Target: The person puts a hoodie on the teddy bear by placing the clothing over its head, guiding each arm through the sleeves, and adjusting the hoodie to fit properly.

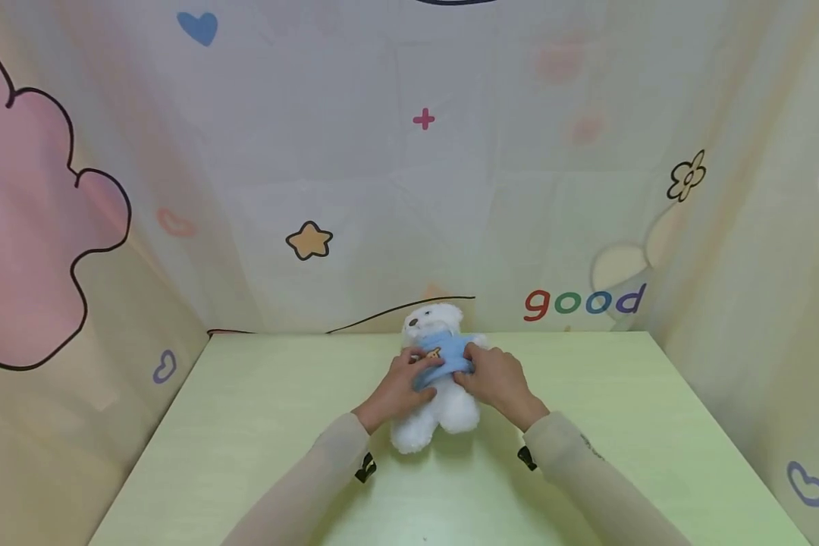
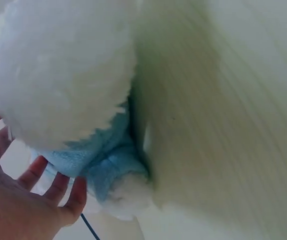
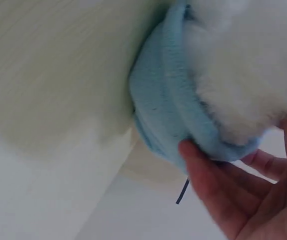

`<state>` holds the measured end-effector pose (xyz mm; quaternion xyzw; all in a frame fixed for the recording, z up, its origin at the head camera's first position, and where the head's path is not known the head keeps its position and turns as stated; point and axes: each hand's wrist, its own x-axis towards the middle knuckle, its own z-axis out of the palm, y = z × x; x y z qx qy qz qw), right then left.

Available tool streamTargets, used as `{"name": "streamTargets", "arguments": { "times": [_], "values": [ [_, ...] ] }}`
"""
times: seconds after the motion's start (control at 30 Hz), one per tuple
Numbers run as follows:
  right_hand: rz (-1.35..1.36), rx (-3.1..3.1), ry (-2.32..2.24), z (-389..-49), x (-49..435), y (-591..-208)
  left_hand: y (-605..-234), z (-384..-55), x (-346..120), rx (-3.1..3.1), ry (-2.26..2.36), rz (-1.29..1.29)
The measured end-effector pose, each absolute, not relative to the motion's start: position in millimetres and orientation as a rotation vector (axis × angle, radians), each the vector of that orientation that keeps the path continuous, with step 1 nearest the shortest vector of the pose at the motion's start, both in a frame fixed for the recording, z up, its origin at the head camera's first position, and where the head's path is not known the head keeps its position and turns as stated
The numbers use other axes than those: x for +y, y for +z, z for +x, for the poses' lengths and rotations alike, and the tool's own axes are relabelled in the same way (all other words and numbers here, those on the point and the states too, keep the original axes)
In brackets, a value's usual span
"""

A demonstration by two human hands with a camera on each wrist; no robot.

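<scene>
A white plush bear lies on its back on the table, head toward the back wall and legs toward me. It wears a light blue shirt with a small yellow-brown figure on the front. My left hand rests on the shirt's left side, fingers spread over the front and thumb near the hem. On the other side, my right hand pinches the shirt near its lower edge, with its thumb by the hem. The right wrist view shows a fingertip pressing the rolled blue hem beside the white fur.
A pale green table meets a printed cloth backdrop just behind the bear's head. Cloth walls also stand at the left and right. Black straps hang under both light sleeves.
</scene>
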<state>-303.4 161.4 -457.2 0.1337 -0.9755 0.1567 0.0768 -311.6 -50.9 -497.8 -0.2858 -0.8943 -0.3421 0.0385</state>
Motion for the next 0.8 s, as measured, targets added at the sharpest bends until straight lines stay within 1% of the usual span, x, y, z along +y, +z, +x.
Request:
{"name": "streamTargets", "arguments": {
  "times": [0.13,0.3,0.4,0.57,0.8],
  "values": [
    [0.540,-2.815,0.502,-303.7,168.1,-466.3,-501.8,-313.9,-59.0,-2.768,-1.110,-0.764],
    [0.634,-2.804,0.598,-302.4,184.9,-473.0,-507.1,-319.7,-77.9,-2.805,-1.307,-0.477],
    [0.598,-2.819,0.607,-300.4,192.6,-472.3,-510.3,-322.9,-87.3,-2.860,-1.416,-0.386],
    [0.424,-2.696,0.649,-304.6,195.4,-468.8,-514.7,-325.3,-93.4,-2.915,-1.561,-0.312],
    [0.471,-2.662,0.686,-318.0,195.7,-466.6,-514.4,-323.7,-94.1,-2.759,-1.521,-0.213]
  ]
}}
